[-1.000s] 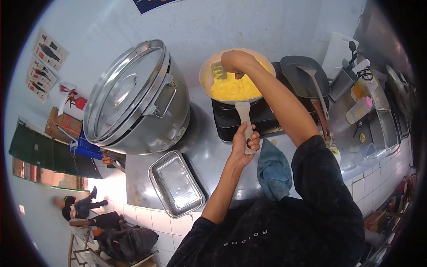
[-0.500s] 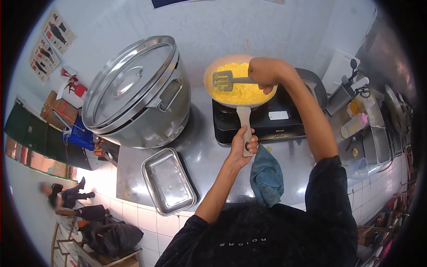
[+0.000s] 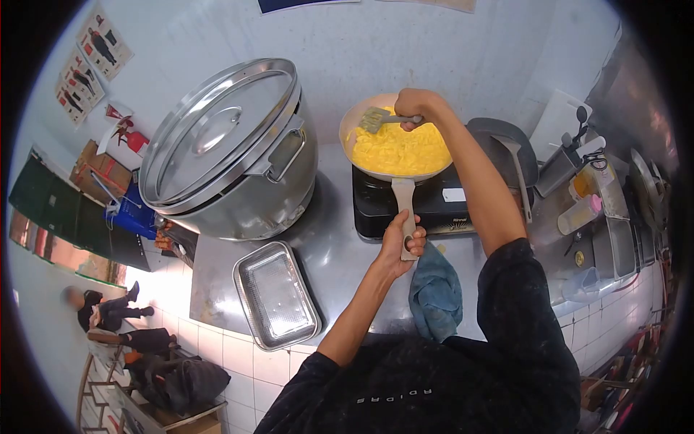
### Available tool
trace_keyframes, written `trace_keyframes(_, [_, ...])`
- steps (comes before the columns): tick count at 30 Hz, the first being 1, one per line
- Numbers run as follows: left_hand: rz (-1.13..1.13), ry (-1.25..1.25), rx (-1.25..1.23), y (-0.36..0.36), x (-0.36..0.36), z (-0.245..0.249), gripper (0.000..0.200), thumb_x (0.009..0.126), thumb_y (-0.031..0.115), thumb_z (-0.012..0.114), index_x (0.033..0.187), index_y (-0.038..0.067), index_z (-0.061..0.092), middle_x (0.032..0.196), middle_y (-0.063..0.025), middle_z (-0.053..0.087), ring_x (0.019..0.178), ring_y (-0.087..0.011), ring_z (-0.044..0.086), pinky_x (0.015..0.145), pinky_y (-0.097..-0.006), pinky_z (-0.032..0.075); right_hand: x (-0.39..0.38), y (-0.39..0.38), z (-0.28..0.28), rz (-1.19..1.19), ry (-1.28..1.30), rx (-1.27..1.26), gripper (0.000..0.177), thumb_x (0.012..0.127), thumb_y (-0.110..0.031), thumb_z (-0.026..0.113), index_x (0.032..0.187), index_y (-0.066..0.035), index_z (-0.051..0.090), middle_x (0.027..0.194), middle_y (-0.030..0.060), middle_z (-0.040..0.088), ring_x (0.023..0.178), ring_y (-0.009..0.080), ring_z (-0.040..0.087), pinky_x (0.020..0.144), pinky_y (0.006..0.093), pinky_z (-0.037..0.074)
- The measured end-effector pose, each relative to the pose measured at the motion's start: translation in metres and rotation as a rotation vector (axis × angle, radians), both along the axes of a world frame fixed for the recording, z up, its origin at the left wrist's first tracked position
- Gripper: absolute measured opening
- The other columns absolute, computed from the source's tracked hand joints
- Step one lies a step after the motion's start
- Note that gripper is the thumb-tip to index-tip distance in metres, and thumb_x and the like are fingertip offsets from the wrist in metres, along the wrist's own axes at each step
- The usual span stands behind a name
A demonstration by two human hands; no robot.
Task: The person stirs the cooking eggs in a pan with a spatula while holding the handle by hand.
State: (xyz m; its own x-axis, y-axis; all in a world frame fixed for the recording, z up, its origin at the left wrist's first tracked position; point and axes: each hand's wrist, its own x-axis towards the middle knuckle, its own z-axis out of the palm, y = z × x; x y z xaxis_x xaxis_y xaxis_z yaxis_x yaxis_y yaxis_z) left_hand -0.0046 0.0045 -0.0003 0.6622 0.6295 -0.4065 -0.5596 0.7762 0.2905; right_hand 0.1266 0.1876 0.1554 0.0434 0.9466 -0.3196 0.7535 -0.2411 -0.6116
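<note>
Yellow scrambled egg (image 3: pixel 401 150) spreads over the inside of a light-coloured frying pan (image 3: pixel 350 123), which is on a black gas stove (image 3: pixel 370 210). My left hand (image 3: pixel 402 241) is wrapped round the pan's beige handle (image 3: pixel 403 194). Above the far side of the pan, my right hand (image 3: pixel 418 107) grips a grey slotted spatula (image 3: pixel 373 119), whose blade is at the pan's upper left, with egg stuck to it. A blue-green cloth (image 3: pixel 436 293) lies on the counter just below the stove and beside my left hand.
A large metal pot with a lid (image 3: pixel 242 195) stands left of the stove, with a rectangular metal tray (image 3: pixel 277 296) below it. To the right are a grey pan (image 3: pixel 481 132) with a spatula, a utensil holder (image 3: pixel 559 171) and a pink-capped bottle (image 3: pixel 580 215). A person (image 3: pixel 108 315) sits far left.
My right hand and the spatula have moved up and slightly left, towards the pan's far edge. More egg shows. The whole view has shifted a little; my left hand still holds the handle.
</note>
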Motion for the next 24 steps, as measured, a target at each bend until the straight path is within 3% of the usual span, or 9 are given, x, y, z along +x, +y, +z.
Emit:
trace_keyframes(6, [-0.002, -0.014, 0.013, -0.002, 0.000, 0.000, 0.027, 0.091, 0.037, 0.042, 0.093, 0.011, 0.044, 0.061, -0.0005, 0.040, 0.043, -0.0056, 0.032, 0.036, -0.0193, 0.026, 0.006, -0.009, 0.005, 0.120, -0.299, 0.070, 0.020, 0.070, -0.004, 0.043, 0.057, 0.002, 0.057, 0.048, 0.0093, 0.055, 0.042, 0.0169, 0.055, 0.042, 0.0314, 0.041])
trace_keyframes(9, [-0.003, -0.016, 0.004, 0.000, 0.000, -0.002, 0.027, 0.091, 0.037, 0.042, 0.093, 0.011, 0.044, 0.062, -0.0008, 0.040, 0.043, -0.0058, 0.032, 0.036, -0.0194, 0.026, 0.008, -0.028, 0.020, 0.200, -0.427, 0.042, 0.019, 0.071, -0.001, 0.042, 0.067, 0.005, 0.060, 0.053, 0.0139, 0.058, 0.047, 0.0179, 0.059, 0.045, 0.0335, 0.043])
trace_keyframes(15, [-0.003, -0.026, 0.001, 0.000, -0.001, -0.002, 0.026, 0.091, 0.037, 0.041, 0.093, 0.011, 0.043, 0.063, -0.0011, 0.040, 0.043, -0.0057, 0.032, 0.036, -0.0198, 0.027, -0.005, -0.077, 0.056, 0.310, -0.365, -0.036, 0.022, 0.071, -0.009, 0.047, 0.066, 0.007, 0.061, 0.051, 0.0116, 0.056, 0.042, 0.0187, 0.054, 0.042, 0.0324, 0.043])
trace_keyframes(21, [-0.007, -0.018, 0.010, 0.000, -0.001, 0.000, 0.026, 0.092, 0.037, 0.040, 0.094, 0.011, 0.042, 0.063, -0.0010, 0.040, 0.043, -0.0056, 0.031, 0.036, -0.0196, 0.026, -0.024, -0.065, 0.059, 0.422, -0.517, 0.022, 0.020, 0.071, -0.010, 0.048, 0.064, 0.004, 0.060, 0.052, 0.0116, 0.057, 0.043, 0.0195, 0.055, 0.043, 0.0320, 0.044])
trace_keyframes(24, [-0.009, -0.005, 0.009, 0.000, -0.001, 0.001, 0.026, 0.092, 0.037, 0.040, 0.094, 0.011, 0.041, 0.063, -0.0011, 0.039, 0.043, -0.0054, 0.031, 0.036, -0.0193, 0.026, -0.040, -0.049, 0.058, 0.405, -0.576, 0.009, 0.014, 0.069, -0.002, 0.048, 0.070, 0.005, 0.061, 0.066, 0.0139, 0.063, 0.052, 0.0199, 0.061, 0.046, 0.0301, 0.047])
